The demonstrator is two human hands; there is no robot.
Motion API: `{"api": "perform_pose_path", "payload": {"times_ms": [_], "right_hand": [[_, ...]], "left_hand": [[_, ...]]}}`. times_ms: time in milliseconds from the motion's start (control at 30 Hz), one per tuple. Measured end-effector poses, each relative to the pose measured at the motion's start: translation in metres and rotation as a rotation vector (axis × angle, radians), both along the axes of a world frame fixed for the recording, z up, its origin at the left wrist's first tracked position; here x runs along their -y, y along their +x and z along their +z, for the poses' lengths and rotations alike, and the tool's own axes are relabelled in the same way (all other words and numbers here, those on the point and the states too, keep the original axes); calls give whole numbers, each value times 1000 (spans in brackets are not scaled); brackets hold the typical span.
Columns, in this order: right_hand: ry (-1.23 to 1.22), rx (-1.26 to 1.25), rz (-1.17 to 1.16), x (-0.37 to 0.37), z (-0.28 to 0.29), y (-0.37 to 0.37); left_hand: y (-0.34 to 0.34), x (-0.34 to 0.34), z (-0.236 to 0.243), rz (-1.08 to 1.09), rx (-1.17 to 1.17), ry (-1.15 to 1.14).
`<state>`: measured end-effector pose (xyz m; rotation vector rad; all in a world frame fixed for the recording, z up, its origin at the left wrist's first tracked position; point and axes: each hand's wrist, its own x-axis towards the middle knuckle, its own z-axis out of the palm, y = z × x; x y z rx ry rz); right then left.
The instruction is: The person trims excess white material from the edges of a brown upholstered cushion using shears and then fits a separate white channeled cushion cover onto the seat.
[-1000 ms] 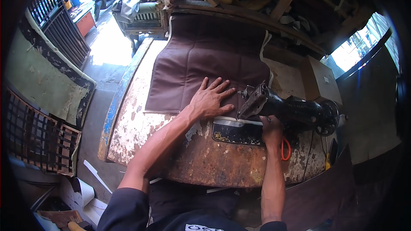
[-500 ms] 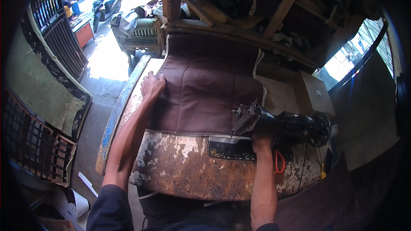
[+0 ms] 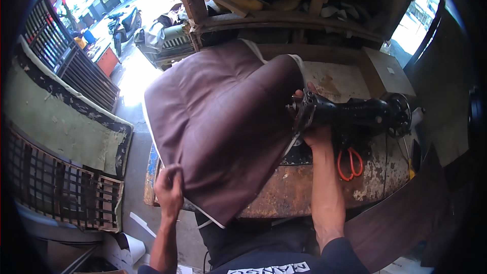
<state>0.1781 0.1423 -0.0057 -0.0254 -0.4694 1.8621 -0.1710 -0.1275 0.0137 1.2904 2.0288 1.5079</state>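
Brown padded sheet (image 3: pixel 228 122) skewed across tabletop (image 3: pixel 291 187), overhanging near edge. Left hand (image 3: pixel 170 189) clamped on its white-edged border; right hand (image 3: pixel 318 136) partly behind sewing machine (image 3: pixel 355 114), grip cannot be told. Wooden shelf (image 3: pixel 284 19) beyond holds yellow material (image 3: pixel 239 3), pale scraps (image 3: pixel 335 11).

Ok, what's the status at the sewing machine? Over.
Left hand gripping brown sheet by its edge. Right hand partly hidden by sewing machine. Sheet humped, not flat.

Left hand (image 3: pixel 169 189) closed on the pale edge of a brown sheet (image 3: pixel 231 127), which lies folded over the table (image 3: pixel 289 193); right hand (image 3: pixel 316 134), partly hidden, behind the sewing machine's (image 3: pixel 350 113) head. Scissors (image 3: pixel 351 164) right of the forearm.
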Motion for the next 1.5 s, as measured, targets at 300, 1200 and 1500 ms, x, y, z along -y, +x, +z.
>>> {"api": "perform_pose_path", "payload": {"times_ms": [300, 1200, 1500], "right_hand": [[102, 123, 86, -13, -18, 5], [988, 2118, -426, 286, 7, 10], [959, 2115, -459, 276, 13, 10]], "left_hand": [[80, 124, 50, -58, -200, -212], [-90, -22, -6, -87, -835, -751], [-90, -38, -6, -81, -807, -724]]}}
